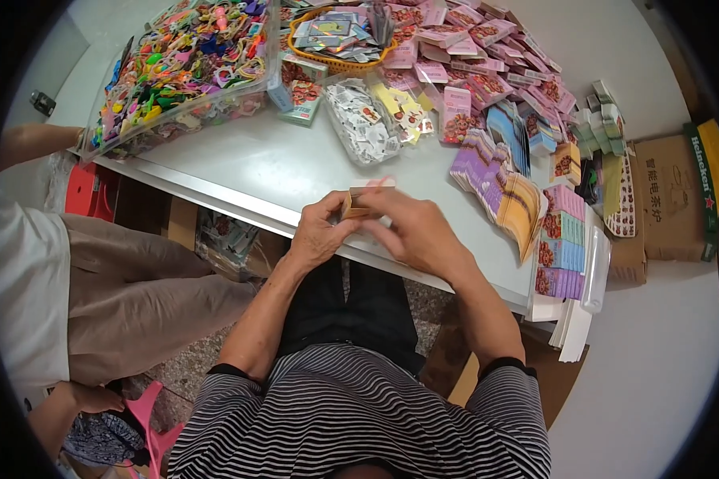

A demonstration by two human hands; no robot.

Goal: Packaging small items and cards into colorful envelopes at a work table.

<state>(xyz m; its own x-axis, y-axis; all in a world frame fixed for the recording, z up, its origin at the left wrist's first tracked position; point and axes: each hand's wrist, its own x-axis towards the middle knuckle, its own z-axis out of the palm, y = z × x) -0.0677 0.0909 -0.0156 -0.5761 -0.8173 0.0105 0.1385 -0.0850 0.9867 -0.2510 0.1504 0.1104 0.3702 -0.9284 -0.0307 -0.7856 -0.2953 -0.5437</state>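
Note:
My left hand is closed round a small cardboard box above the front edge of the white table. A tan side of the box faces me. My right hand is at the box's right side, its fingers smeared by motion, so I cannot tell whether they grip it. Something pink shows blurred just beyond the box. Farther back lie a clear bag of small white packets and some yellow sticker sheets.
A clear bin of colourful trinkets stands at the back left, near another person's arm. Pink boxes are heaped at the back. Flat purple and orange cartons and stacked small boxes lie right. A yellow basket holds cards.

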